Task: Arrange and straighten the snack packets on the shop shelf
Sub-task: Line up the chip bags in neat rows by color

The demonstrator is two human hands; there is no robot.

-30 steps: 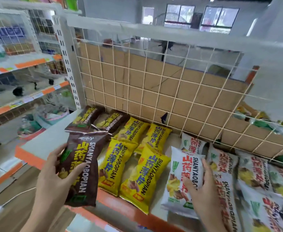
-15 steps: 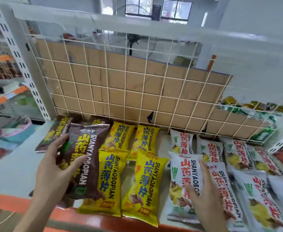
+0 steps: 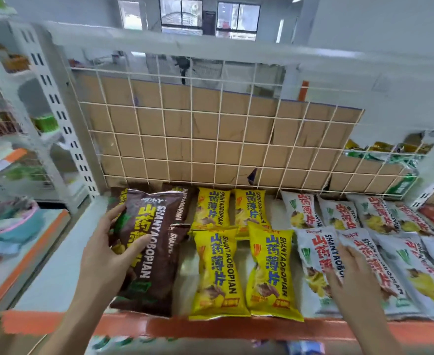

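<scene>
My left hand (image 3: 108, 252) grips a brown snack packet (image 3: 157, 254) by its left edge, thumb across the front, over the left end of the white shelf (image 3: 57, 290). More brown packets (image 3: 180, 208) lie under and behind it. Several yellow packets (image 3: 215, 272) lie in two rows at the middle. My right hand (image 3: 351, 280) rests with straight fingers on a white packet (image 3: 315, 260) in the front row. Further white packets (image 3: 380, 213) fill the right side.
A wire grid with cardboard behind it (image 3: 210, 134) backs the shelf. An orange strip (image 3: 210, 329) runs along the front edge. Another shelving unit (image 3: 18, 124) stands to the left, with a lower shelf holding goods. Green packets (image 3: 380, 155) show behind the grid at right.
My left hand has carried the brown packet up and right over the shelf, onto the brown stack. The view has shifted right. My right hand stays on the white packet.
</scene>
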